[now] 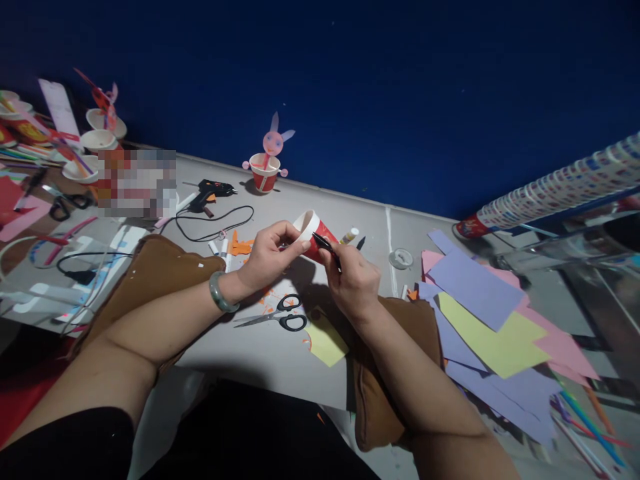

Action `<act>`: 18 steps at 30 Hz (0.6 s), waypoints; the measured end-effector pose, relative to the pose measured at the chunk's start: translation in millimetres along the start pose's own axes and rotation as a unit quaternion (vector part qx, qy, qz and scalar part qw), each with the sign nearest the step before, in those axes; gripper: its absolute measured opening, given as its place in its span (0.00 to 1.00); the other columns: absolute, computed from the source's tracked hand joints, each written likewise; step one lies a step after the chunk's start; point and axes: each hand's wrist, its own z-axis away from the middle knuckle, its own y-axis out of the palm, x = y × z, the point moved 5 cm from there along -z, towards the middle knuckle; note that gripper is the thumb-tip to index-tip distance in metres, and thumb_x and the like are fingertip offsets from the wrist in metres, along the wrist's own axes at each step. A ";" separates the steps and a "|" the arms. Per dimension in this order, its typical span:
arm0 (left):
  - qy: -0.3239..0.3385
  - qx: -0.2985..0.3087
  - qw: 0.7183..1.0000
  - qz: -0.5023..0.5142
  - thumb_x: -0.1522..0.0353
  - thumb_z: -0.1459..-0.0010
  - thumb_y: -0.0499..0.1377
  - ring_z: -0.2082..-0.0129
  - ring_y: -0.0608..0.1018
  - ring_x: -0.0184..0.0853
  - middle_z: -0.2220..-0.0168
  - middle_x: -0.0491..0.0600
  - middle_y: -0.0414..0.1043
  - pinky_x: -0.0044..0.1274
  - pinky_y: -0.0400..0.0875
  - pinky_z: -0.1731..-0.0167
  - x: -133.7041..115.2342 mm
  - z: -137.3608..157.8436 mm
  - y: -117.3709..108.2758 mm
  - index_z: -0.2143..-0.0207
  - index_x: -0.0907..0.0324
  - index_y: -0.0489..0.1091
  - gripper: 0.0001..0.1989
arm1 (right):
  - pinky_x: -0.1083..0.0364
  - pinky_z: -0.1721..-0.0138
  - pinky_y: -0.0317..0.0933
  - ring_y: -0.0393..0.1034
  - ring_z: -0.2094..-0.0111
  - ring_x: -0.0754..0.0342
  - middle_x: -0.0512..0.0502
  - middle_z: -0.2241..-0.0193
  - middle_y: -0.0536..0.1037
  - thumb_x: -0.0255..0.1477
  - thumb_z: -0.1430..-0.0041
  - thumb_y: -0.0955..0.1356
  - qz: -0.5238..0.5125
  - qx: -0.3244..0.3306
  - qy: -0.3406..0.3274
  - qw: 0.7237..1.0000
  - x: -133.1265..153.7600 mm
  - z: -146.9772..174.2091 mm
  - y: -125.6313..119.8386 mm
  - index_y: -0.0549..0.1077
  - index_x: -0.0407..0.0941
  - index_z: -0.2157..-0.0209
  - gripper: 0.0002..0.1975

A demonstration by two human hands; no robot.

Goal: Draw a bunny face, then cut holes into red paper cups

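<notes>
A red and white paper cup (314,233) is held tilted over the middle of the table. My left hand (273,253) pinches its rim, the thumb outside the wall. In my right hand (353,273) is a black pen (325,243), its tip at the cup's outer wall just below the rim. Below the hands lie black-handled scissors (280,315) and a yellow paper piece (327,341). Orange paper scraps (241,244) are strewn beside my left hand. Behind the cup, a white-capped marker (350,235) is partly hidden.
A cup with a pink rabbit (265,175) stands at the back. Left of it are a glue gun (210,195) with its cord and several cups. Coloured paper (477,287) is piled at right, near a long stack of cups (565,183). Brown cushions (165,280) flank my arms.
</notes>
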 end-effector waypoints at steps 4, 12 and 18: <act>-0.006 0.010 1.000 0.008 0.60 0.45 0.67 0.73 0.71 0.27 0.73 0.44 0.72 0.22 0.66 0.71 -0.5 -1.9 -0.6 0.72 0.60 0.69 0.14 | 0.56 0.74 0.56 0.70 0.75 0.57 0.46 0.73 0.79 0.35 0.31 0.63 0.019 0.005 -0.011 1.000 1.9 -0.3 -0.9 0.75 0.45 0.60 0.12; 0.006 0.046 0.999 0.011 0.60 0.46 0.67 0.75 0.70 0.26 0.75 0.44 0.71 0.21 0.66 0.72 -7.5 -10.7 -3.3 0.73 0.61 0.70 0.15 | 0.58 0.74 0.56 0.69 0.76 0.59 0.47 0.73 0.79 0.33 0.31 0.64 0.050 -0.010 -0.038 0.998 5.5 -2.3 -4.3 0.74 0.43 0.63 0.11; 0.004 0.075 0.997 -0.008 0.61 0.45 0.66 0.75 0.69 0.26 0.76 0.44 0.70 0.21 0.65 0.72 -8.3 -15.2 -6.1 0.74 0.61 0.69 0.14 | 0.58 0.74 0.54 0.69 0.76 0.59 0.47 0.73 0.78 0.32 0.32 0.65 0.029 -0.015 -0.046 0.998 7.4 -2.7 -4.9 0.73 0.42 0.63 0.09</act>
